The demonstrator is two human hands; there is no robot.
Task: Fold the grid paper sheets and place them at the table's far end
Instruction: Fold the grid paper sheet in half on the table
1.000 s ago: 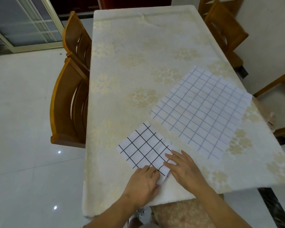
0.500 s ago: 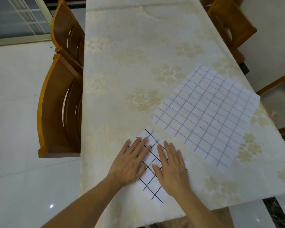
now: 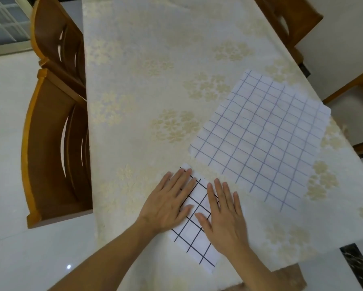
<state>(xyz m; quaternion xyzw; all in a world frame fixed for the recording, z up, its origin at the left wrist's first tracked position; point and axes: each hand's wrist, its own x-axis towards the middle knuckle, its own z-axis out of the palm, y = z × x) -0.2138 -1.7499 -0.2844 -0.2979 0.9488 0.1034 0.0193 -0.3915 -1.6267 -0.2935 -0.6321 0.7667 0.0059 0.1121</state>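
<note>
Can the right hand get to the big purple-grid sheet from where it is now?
Probably yes. The right hand lies flat on the folded black-grid sheet, and the purple-grid sheet lies unfolded just beyond its fingertips with only bare tablecloth between. It would have to let go of the fold first.

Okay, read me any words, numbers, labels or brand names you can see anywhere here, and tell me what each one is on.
None: no text can be read anywhere in this view.
Small folded sheet under the left hand and right hand: black grid lines only.
Large sheet: purple grid lines only.
Tablecloth: flower pattern only.
</note>
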